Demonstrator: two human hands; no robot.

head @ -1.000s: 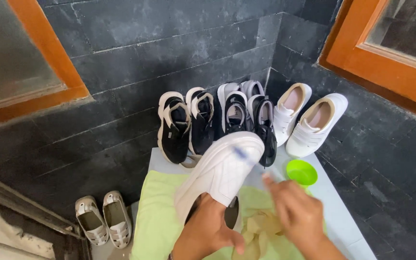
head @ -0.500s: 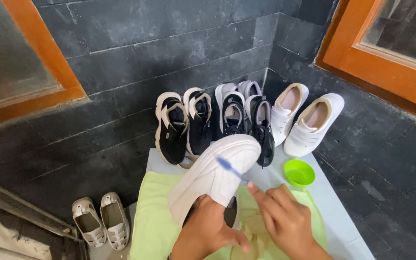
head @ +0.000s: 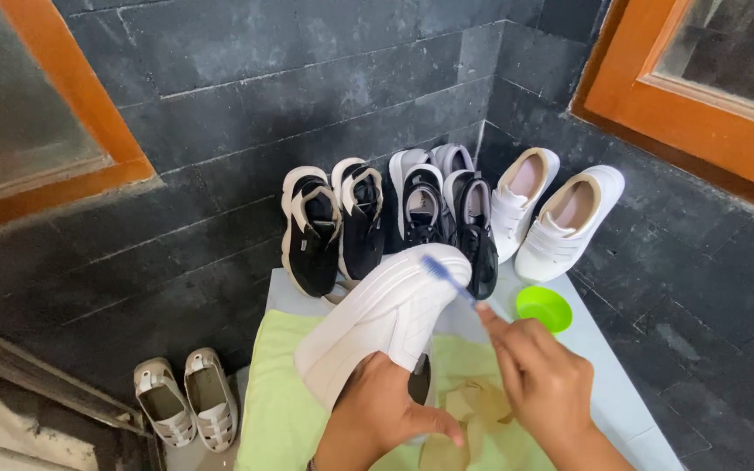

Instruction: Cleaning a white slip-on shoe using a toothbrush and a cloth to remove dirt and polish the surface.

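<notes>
Got my left hand (head: 381,410) wrapped around a white sneaker (head: 386,318), fingers curled tight on its side, sole turned up and the toe pointing away from me toward the wall. It's tilted up over the light green cloth (head: 285,401) that's spread on the pale table (head: 634,410).

My right hand (head: 543,384) is pinched shut on a blue toothbrush (head: 447,279), fingers closed on the handle, and the bristle end sits right on the sole near the toe.

There's a small bright green bowl (head: 544,307) just beside my right hand on the table. Some crumpled tan stuff lies on the cloth between my hands, can't really tell what it is.

Lined up against the dark tiled wall behind: two pairs of black and white sneakers (head: 386,222) and a pair of white strap shoes (head: 551,214), leaning heel up. Down on the floor to the left there's a pair of grey slip-on shoes (head: 185,406), well apart from everything else.
</notes>
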